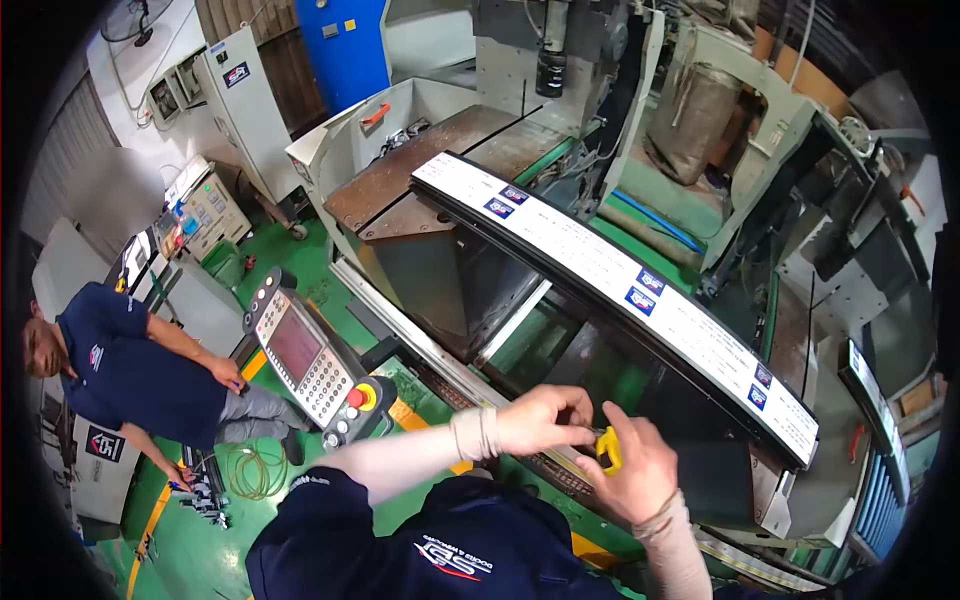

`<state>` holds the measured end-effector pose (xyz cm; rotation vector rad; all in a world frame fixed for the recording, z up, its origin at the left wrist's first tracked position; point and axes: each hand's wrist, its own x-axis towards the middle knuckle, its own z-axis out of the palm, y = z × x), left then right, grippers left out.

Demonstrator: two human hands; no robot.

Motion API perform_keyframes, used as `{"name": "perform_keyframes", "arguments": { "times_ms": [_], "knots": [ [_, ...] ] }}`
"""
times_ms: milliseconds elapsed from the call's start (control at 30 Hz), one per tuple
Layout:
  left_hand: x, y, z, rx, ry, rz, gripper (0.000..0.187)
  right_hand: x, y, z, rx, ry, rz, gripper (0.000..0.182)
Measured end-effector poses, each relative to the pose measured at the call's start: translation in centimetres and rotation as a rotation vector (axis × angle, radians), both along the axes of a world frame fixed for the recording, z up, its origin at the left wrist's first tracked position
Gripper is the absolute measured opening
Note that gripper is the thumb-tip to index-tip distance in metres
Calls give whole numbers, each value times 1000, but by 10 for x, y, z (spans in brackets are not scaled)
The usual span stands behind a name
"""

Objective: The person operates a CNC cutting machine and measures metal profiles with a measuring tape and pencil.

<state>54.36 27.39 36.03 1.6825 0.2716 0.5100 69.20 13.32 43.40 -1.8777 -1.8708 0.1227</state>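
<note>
My right hand (640, 468) is closed around a small yellow tool (608, 450) that looks like a tape measure; its fingers cover part of it. Just to the left, my left hand (545, 418) has its fingers curled into a pinch, close to the yellow tool. Whatever sits between those fingertips is too small to make out. Both hands are in front of a long dark profile (640, 300), whose upper face carries white film with blue logo labels. The profile lies slantwise across the machine bed, beyond my hands.
A control panel (315, 360) with a screen and red stop knob stands to my left. Behind it a co-worker in a dark shirt (150, 360) leans over small metal parts (205, 490). A machine spindle (551, 70) hangs above the bed. A coiled hose (258, 472) lies on the green floor.
</note>
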Motion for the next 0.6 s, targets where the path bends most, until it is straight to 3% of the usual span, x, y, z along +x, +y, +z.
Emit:
{"name": "perform_keyframes", "arguments": {
  "times_ms": [67,100,133,167,233,300,333,433,567,600],
  "knots": [
    [-14,38,29,50,11,39,23,17,-2,25,31,-125,-66,60],
    [-28,71,49,297,55,155,17,32,-6,35,50,-168,-134,56],
    [-41,105,68,-12,-92,246,15,50,-11,43,69,-206,-210,53],
    [-56,149,76,115,-178,404,10,71,-15,49,88,-246,-284,50],
    [-98,243,93,63,-137,757,16,115,-24,54,154,-202,-339,44],
    [-139,360,57,251,-111,981,23,149,-26,54,139,-238,-338,40],
    [-152,385,47,317,62,1051,29,160,-24,52,140,-245,-324,39],
    [-149,407,22,461,417,1168,43,169,-8,46,88,-273,-342,38],
    [-133,388,25,467,478,1275,44,175,1,46,32,-244,-384,38],
    [-138,391,24,582,560,1285,43,174,-1,50,27,-233,-374,38]
  ]
}}
